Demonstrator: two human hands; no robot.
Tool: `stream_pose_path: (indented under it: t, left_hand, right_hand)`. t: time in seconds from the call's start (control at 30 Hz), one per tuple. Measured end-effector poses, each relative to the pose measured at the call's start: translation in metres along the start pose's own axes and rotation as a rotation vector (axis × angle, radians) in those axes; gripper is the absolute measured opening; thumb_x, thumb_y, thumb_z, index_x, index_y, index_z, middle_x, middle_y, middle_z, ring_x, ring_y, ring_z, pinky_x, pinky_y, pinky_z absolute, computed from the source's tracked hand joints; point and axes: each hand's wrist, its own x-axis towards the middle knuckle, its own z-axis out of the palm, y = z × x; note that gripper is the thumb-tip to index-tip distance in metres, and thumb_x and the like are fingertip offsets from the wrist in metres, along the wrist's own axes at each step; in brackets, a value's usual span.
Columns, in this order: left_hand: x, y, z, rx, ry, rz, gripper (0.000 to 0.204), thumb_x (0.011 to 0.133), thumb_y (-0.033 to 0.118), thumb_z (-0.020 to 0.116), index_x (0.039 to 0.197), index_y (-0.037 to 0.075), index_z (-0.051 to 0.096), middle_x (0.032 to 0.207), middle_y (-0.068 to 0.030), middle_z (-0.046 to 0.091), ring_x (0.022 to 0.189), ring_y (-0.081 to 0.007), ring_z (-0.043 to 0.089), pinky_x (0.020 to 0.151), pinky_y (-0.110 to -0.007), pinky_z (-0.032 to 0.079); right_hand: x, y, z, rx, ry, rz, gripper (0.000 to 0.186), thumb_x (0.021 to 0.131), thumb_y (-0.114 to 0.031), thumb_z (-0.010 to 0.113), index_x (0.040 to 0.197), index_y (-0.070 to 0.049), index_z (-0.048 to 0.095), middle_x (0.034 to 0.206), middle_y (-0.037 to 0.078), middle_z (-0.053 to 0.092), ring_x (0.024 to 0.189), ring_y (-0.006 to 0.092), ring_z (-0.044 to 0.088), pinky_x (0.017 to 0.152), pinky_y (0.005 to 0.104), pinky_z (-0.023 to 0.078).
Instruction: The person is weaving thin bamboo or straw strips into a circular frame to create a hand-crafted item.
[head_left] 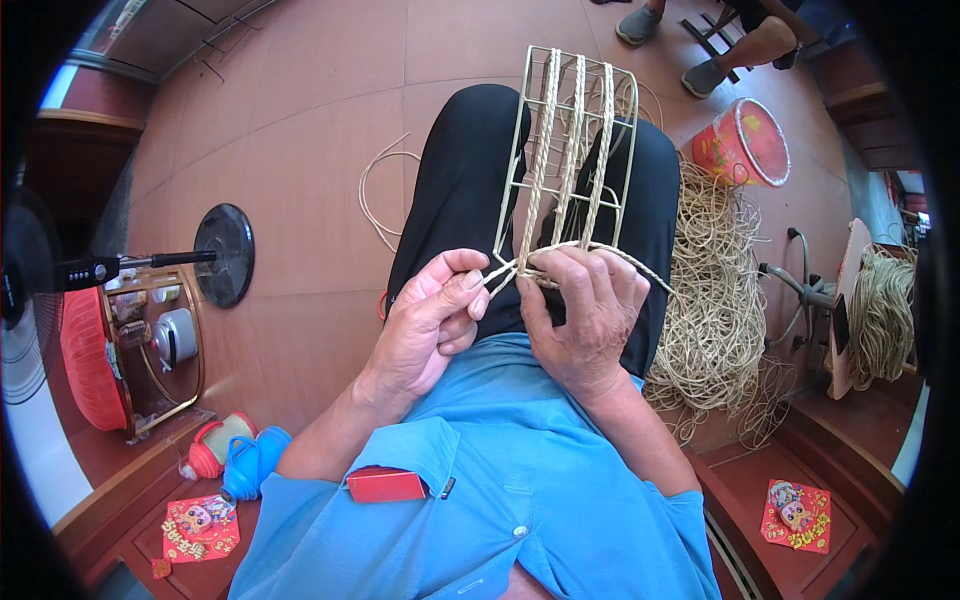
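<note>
A pale wire basket frame [510, 195] rests across my thighs, with three braided straw cords [570, 140] running along its length. At the frame's near end, my left hand [435, 315] pinches a strand of straw cord [499, 273] between thumb and fingers. My right hand [585, 310] is bent over the near rim, its fingers and thumb closed around the cord and wire there; the fingers hide part of that corner. One twisted cord end [655, 279] sticks out to the right past my right hand.
A big heap of straw cord [715, 290] lies on the floor to my right, beside a red bucket [755, 145]. A standing fan [100, 270] and two flasks [250, 460] are on the left. Another person's feet [705, 75] show at the far right.
</note>
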Motion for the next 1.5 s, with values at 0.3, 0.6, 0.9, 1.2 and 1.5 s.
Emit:
stream_pose_path:
  t: [0.3, 0.6, 0.9, 1.2, 1.5]
  left_hand:
    - [-0.001, 0.003, -0.011, 0.038, 0.051, 0.035, 0.027, 0.115, 0.023, 0.065, 0.138, 0.009, 0.062, 0.088, 0.0004, 0.065, 0.054, -0.0002, 0.035, 0.048, -0.018, 0.031]
    - [-0.021, 0.052, -0.162, 0.000, 0.505, 0.193, 0.025, 0.116, 0.033, 0.065, 0.127, 0.012, 0.071, 0.064, 0.0088, 0.047, 0.052, -0.0048, 0.034, 0.053, -0.024, 0.031]
    - [-0.066, 0.126, -0.270, 0.120, 0.750, 0.110, 0.023, 0.114, 0.041, 0.066, 0.116, 0.020, 0.074, 0.056, 0.0129, 0.044, 0.051, -0.0070, 0.034, 0.062, -0.028, 0.031]
    - [-0.042, 0.086, -0.286, 0.969, 0.840, 0.259, 0.031, 0.114, 0.040, 0.064, 0.113, 0.012, 0.077, 0.069, 0.0018, 0.063, 0.062, -0.0164, 0.056, 0.068, -0.039, 0.047]
    - [0.019, 0.028, 0.005, 1.637, 0.034, 0.808, 0.017, 0.107, 0.010, 0.072, 0.123, 0.005, 0.077, 0.109, -0.0164, 0.077, 0.096, -0.0353, 0.076, 0.086, -0.042, 0.061]
  right_hand:
    - [0.010, -0.012, 0.003, 0.095, -0.103, 0.079, 0.037, 0.083, -0.021, 0.089, 0.117, -0.019, 0.073, 0.092, -0.004, 0.070, 0.101, 0.0208, 0.065, 0.091, 0.0414, 0.039]
    - [0.006, -0.010, 0.011, 0.138, -0.015, 0.116, 0.040, 0.080, -0.014, 0.090, 0.113, -0.020, 0.068, 0.087, -0.004, 0.065, 0.093, 0.0208, 0.065, 0.086, 0.0412, 0.040]
    - [0.006, -0.012, 0.019, 0.213, 0.008, 0.089, 0.031, 0.085, -0.015, 0.087, 0.107, -0.018, 0.066, 0.088, -0.004, 0.065, 0.089, 0.0205, 0.062, 0.085, 0.0416, 0.040]
    - [0.010, -0.011, 0.017, 0.285, 0.016, 0.079, 0.027, 0.087, -0.014, 0.086, 0.105, -0.018, 0.065, 0.088, -0.004, 0.063, 0.089, 0.0199, 0.060, 0.084, 0.0411, 0.040]
    - [-0.002, 0.005, 0.016, 0.232, 0.064, 0.071, 0.020, 0.090, -0.015, 0.083, 0.103, -0.015, 0.069, 0.090, 0.001, 0.065, 0.087, 0.0244, 0.063, 0.083, 0.0437, 0.041]
